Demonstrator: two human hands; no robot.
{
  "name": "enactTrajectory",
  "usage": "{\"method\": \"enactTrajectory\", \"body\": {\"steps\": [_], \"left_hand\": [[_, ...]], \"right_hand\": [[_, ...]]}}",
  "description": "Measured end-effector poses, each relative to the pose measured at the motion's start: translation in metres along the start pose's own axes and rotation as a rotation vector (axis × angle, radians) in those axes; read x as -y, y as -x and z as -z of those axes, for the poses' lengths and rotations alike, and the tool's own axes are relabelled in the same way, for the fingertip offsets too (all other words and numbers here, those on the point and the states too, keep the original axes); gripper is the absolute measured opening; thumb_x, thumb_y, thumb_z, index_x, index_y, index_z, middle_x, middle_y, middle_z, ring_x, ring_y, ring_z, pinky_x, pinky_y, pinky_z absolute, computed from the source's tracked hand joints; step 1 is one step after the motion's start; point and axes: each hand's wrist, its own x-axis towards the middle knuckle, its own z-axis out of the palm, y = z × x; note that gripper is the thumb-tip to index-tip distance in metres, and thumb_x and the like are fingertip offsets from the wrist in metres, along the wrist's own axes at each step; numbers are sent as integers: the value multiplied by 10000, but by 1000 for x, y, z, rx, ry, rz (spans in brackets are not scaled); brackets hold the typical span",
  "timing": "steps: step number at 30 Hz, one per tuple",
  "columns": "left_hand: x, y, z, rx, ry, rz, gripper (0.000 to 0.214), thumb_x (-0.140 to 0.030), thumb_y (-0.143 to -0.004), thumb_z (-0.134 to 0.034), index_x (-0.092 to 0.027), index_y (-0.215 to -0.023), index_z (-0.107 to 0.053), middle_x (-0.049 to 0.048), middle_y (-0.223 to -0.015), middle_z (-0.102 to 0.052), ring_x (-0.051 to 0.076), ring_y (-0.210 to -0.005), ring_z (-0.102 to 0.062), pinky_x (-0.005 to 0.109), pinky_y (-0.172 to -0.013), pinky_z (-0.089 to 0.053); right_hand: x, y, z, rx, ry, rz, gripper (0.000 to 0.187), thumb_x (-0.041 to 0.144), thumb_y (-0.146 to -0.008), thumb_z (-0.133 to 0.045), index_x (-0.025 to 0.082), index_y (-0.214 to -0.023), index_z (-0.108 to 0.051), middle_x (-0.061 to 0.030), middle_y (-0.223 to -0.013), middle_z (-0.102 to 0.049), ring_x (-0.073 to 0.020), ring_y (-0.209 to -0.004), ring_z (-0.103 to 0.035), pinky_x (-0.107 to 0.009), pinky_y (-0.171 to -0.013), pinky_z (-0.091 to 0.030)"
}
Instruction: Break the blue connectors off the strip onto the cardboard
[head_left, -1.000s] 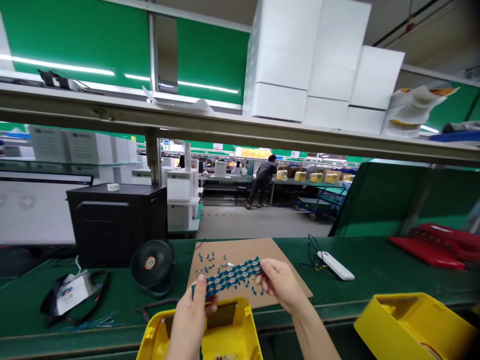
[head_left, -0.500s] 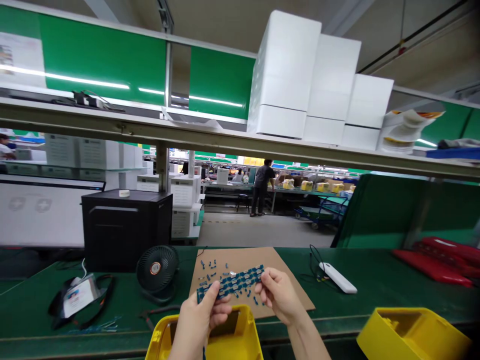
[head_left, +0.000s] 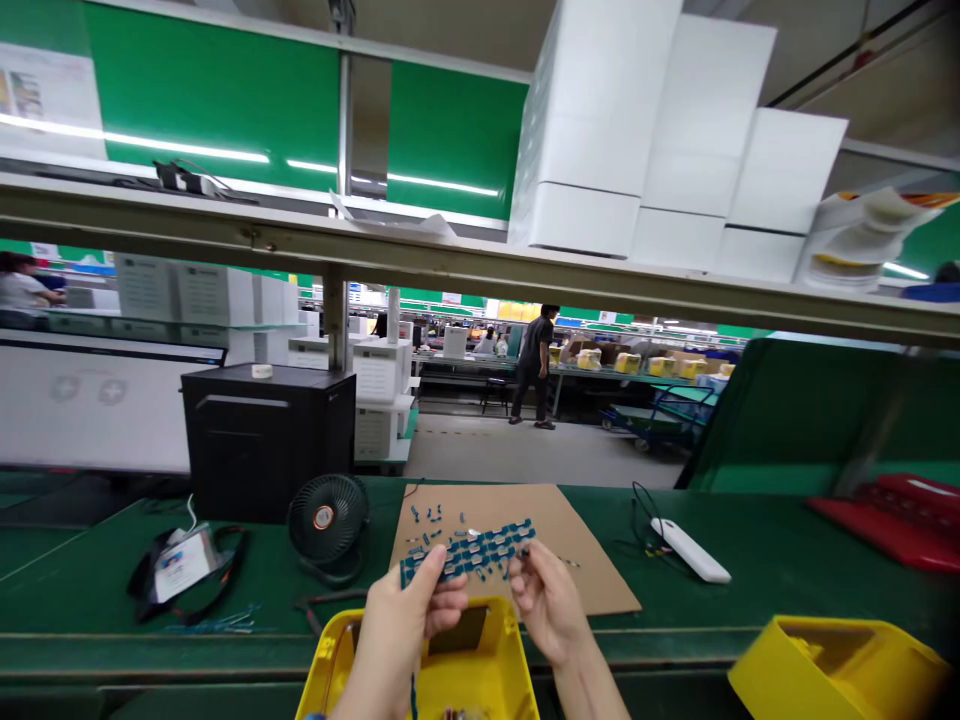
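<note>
**Our right hand (head_left: 546, 602) shifting left along the blue terminal strip (head_left: 474, 550)**

Our left hand (head_left: 409, 625) is grasping its left end, our right hand its right end. We are holding it above the cardboard sheet (head_left: 592, 565), just beyond the yellow housing (head_left: 511, 662).

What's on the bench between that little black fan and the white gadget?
A brown cardboard sheet scattered with small blue pieces; the left hand and right hand hold a blue strip over it. Head view.
</note>
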Motion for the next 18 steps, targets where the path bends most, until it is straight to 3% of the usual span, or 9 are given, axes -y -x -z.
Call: {"method": "enactTrajectory", "body": {"steps": [4,10,15,18], "left_hand": [[5,-6,1,-34,-137,-67,261,-286,-818,-662,-46,-885,-586,167,-735,-726,194,-567,-685,228,-478,-583],[13,-14,7,-25,-199,-107,365,-375,-777,-694,-46,-907,-602,160,-757,-732,227,-617,-705,255,-518,-610],[5,-4,0,-37,-165,-74,289,-310,-802,-678,-41,-881,-608,171,-753,-731,193,-586,-692,215,-490,-587],[1,3,-5,-28,-54,-1,245,-269,-825,-658,-41,-897,-601,176,-760,-731,151,-561,-672,175,-463,-557]], "right_hand": [[0,3,-11,29,-3,-114,190,307,-791,-691,146,-830,-599,-21,-715,-648,-93,-624,-604,-128,-460,-438],[-3,7,-16,138,91,-126,285,401,-801,-675,132,-812,-582,-22,-769,-616,-26,-532,-483,-116,-400,-266],[-3,3,-19,77,251,-119,418,499,-751,-699,119,-685,-536,25,-494,-526,-1,-353,-338,-148,-346,-135],[-4,2,-20,70,267,-76,462,541,-716,-714,119,-661,-534,47,-414,-481,7,-306,-284,-152,-337,-117]]}}
